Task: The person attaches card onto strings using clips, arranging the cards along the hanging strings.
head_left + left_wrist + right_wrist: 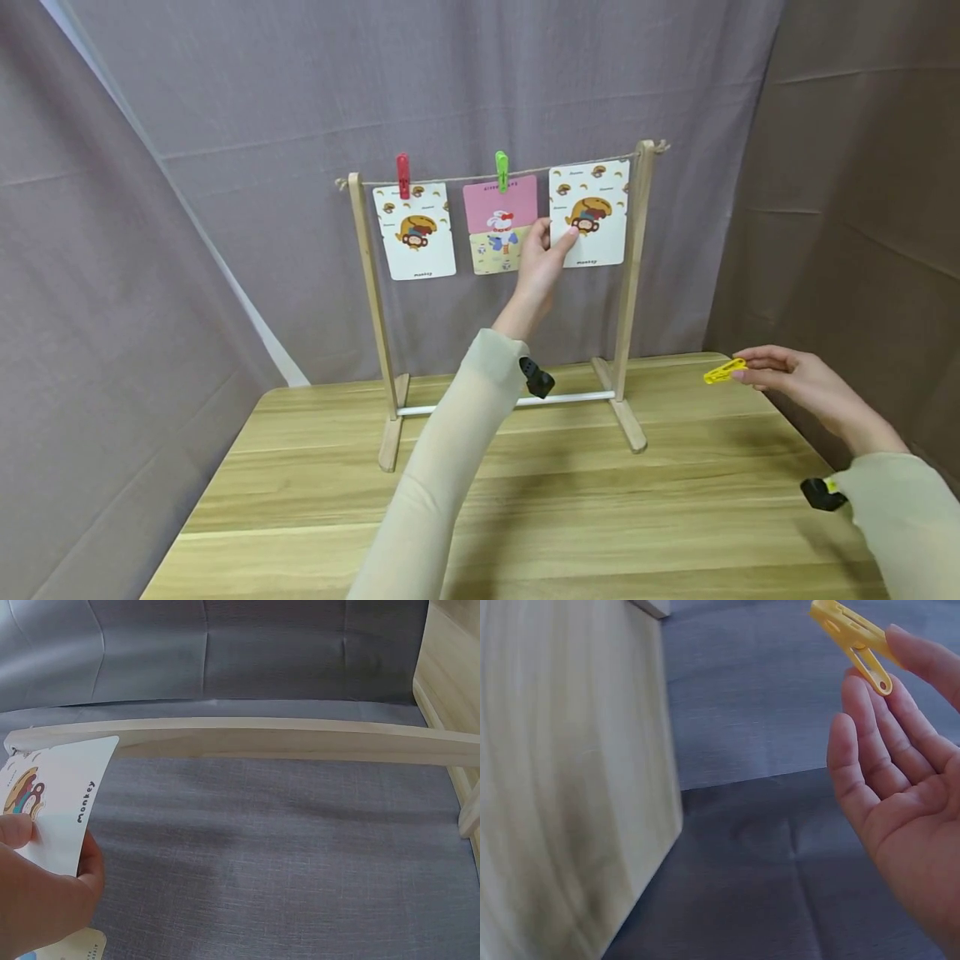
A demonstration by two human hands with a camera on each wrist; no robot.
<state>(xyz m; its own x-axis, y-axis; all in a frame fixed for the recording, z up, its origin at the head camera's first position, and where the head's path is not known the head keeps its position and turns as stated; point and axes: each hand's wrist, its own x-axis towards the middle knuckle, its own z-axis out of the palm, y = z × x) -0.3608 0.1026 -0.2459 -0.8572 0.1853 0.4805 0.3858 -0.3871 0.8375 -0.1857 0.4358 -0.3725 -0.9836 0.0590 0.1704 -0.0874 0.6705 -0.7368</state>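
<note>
My left hand [542, 265] pinches a white card [603, 225] with a monkey picture, thumb in front and fingers behind. The card's top edge is at the string [457, 178] beside the right post, with no clip on it. In the left wrist view the same card [64, 802] shows the word "monkey". Over the right side of the table, my right hand [813, 385] pinches a yellow clothespin [724, 372] between thumb and fingers. A red clothespin [403, 175] holds another monkey card [416, 233] on the string; a green clothespin [502, 172] holds a pink and yellow card [487, 204].
The string runs between the two posts of a wooden stand [634, 275], joined low down by a white rod [577, 399]. The stand rests on a wooden table [675, 517]. Grey cloth [300, 83] hangs behind and at the sides.
</note>
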